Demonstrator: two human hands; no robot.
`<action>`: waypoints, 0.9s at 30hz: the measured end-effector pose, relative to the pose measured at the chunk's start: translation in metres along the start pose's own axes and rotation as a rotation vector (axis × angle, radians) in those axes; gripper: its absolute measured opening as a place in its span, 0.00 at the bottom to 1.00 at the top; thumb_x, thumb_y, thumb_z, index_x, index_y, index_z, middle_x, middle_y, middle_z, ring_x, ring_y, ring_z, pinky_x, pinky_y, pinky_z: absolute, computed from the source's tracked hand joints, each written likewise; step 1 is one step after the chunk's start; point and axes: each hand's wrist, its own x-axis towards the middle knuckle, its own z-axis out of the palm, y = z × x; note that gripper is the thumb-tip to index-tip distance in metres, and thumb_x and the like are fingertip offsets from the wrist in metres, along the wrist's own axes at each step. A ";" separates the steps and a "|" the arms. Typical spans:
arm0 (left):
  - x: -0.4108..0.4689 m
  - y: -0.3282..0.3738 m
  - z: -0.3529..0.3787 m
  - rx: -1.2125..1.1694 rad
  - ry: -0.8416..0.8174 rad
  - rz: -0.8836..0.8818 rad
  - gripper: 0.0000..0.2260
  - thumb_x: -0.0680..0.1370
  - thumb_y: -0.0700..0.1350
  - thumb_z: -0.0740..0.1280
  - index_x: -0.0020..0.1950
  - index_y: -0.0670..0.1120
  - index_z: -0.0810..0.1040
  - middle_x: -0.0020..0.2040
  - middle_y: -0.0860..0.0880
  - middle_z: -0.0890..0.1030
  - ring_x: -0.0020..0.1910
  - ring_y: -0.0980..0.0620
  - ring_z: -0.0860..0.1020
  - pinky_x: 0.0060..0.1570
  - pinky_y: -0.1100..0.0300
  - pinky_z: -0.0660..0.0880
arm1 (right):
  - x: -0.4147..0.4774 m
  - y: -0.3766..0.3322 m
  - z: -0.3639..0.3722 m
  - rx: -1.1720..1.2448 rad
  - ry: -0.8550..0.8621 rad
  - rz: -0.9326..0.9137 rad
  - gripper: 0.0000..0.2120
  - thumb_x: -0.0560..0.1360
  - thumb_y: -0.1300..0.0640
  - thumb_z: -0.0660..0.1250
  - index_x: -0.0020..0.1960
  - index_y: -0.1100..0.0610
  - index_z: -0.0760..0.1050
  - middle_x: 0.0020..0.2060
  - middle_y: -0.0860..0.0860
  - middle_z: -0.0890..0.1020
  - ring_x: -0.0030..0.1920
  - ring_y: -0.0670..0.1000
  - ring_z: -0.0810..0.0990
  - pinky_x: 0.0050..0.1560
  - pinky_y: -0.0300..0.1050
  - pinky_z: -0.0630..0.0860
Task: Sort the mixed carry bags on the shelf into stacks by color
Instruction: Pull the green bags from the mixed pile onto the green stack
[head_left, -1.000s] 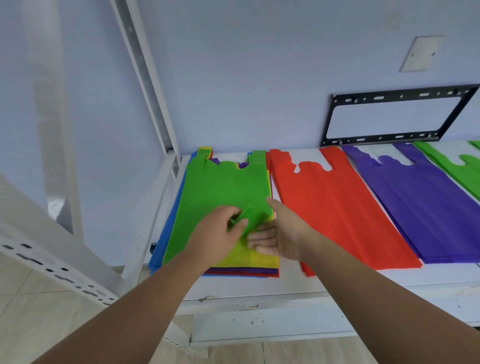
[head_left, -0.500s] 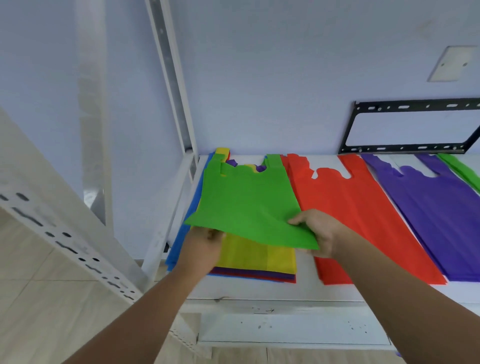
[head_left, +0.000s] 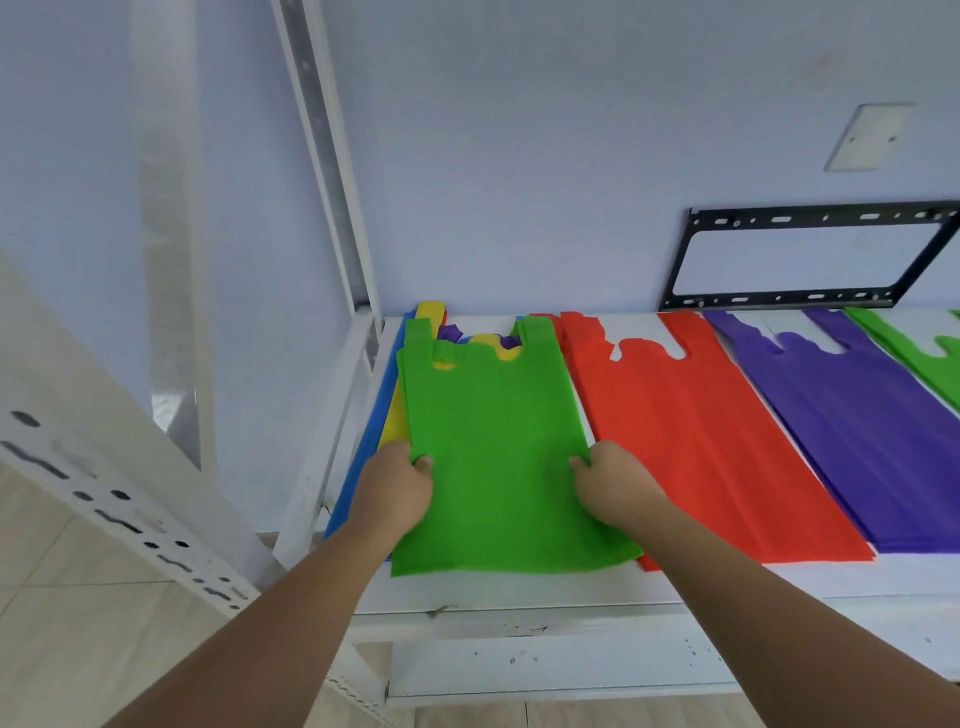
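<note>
Bare forearms, left hand (head_left: 390, 493), right hand (head_left: 618, 488); no sleeves visible.

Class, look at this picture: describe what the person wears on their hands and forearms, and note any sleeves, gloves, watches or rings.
Both forearms are bare, with no sleeves in view. The left hand and right hand wear no gloves, and no watch, bracelet or ring shows.

One head-worn wide-angle camera is looking forward and down from close range, facing the white shelf (head_left: 519, 597) and the wall (head_left: 519, 156) behind it. Both forearms are entering from the bottom edge. The shelf upright (head_left: 327, 156) is leaning through wide-angle distortion. No second view is covering the scene.
</note>
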 end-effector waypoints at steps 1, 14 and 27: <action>0.000 0.000 0.001 -0.014 0.033 0.020 0.12 0.82 0.47 0.62 0.41 0.42 0.72 0.35 0.47 0.74 0.31 0.51 0.70 0.28 0.58 0.64 | -0.002 0.002 0.002 0.000 0.042 -0.002 0.15 0.81 0.51 0.57 0.38 0.54 0.65 0.34 0.51 0.73 0.35 0.53 0.73 0.36 0.45 0.68; -0.008 0.076 0.017 -0.242 0.210 0.437 0.16 0.82 0.49 0.62 0.40 0.40 0.71 0.31 0.42 0.74 0.31 0.41 0.73 0.32 0.44 0.68 | -0.030 0.052 -0.042 0.243 0.504 -0.062 0.15 0.82 0.49 0.55 0.41 0.57 0.70 0.34 0.51 0.76 0.38 0.57 0.75 0.38 0.48 0.66; -0.080 0.266 0.165 -0.283 0.029 0.699 0.14 0.82 0.49 0.63 0.41 0.40 0.73 0.33 0.43 0.77 0.33 0.43 0.75 0.34 0.44 0.70 | -0.091 0.249 -0.170 0.321 0.747 0.146 0.18 0.83 0.50 0.55 0.40 0.61 0.70 0.32 0.55 0.76 0.34 0.56 0.75 0.33 0.48 0.66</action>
